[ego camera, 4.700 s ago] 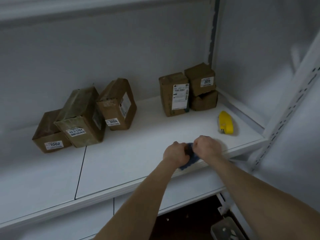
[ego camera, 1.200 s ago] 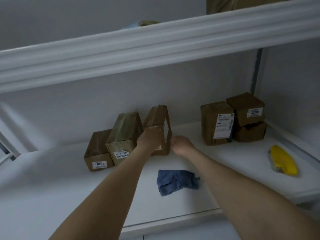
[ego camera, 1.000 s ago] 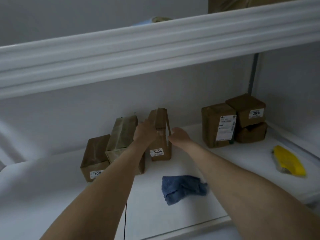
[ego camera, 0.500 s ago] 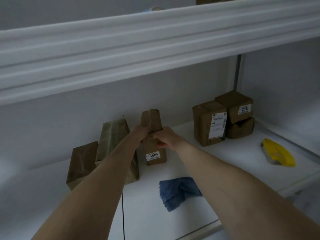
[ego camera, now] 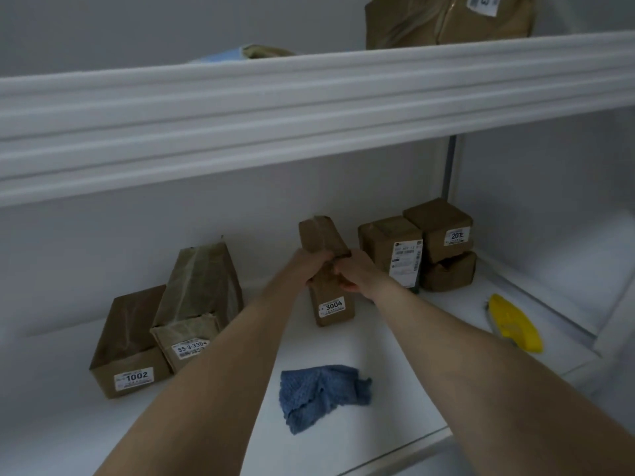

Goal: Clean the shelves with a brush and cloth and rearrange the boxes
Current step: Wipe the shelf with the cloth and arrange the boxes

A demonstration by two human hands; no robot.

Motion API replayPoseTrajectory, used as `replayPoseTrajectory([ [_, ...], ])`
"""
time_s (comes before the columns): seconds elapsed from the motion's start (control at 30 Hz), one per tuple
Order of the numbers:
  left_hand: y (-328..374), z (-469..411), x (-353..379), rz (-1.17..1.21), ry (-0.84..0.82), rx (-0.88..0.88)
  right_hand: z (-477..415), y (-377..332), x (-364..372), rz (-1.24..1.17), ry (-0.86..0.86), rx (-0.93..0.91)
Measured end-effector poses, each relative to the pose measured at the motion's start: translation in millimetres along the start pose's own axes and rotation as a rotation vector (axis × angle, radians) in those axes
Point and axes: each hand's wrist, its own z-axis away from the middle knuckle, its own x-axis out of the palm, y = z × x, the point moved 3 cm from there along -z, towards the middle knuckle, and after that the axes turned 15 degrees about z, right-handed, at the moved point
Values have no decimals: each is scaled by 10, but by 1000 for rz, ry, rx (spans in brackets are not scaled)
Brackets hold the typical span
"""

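Note:
A brown box labelled 3004 point(ego camera: 331, 305) stands upright in the middle of the white shelf point(ego camera: 395, 345). My left hand point(ego camera: 307, 264) grips its left side and my right hand point(ego camera: 354, 273) grips its right side, both near the top. A crumpled blue cloth point(ego camera: 321, 393) lies on the shelf in front of it, between my forearms. A yellow brush point(ego camera: 513, 322) lies at the right end. To the left stand a box labelled 1002 point(ego camera: 129, 345) and a taller box labelled 55-3-330 point(ego camera: 197, 304) leaning beside it.
Three stacked brown boxes point(ego camera: 417, 249) fill the back right corner. The upper shelf's thick white edge point(ego camera: 309, 108) overhangs the work area, with a large brown parcel point(ego camera: 446, 18) on top. A white side wall closes the shelf at the right.
The cloth was let go and now lies on the shelf. Both hands have taken hold of box 3004, stood it upright and shifted it right, away from the two left boxes.

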Motion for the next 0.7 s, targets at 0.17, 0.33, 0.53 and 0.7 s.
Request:
replayPoseTrajectory([
  [0.17, -101, 6, 178, 16, -18, -17, -10, 152, -133, -2, 14, 41],
  [0.33, -130, -19, 248, 20, -27, -15, -27, 222, -176, 52, 41, 37],
  [0.53, -122, -12, 289, 28, -36, 3, -33, 209, -240, 103, 116, -8],
  [0.7, -128, 156, 219, 2, -65, 41, 59, 321, -279, 163, 180, 94],
])
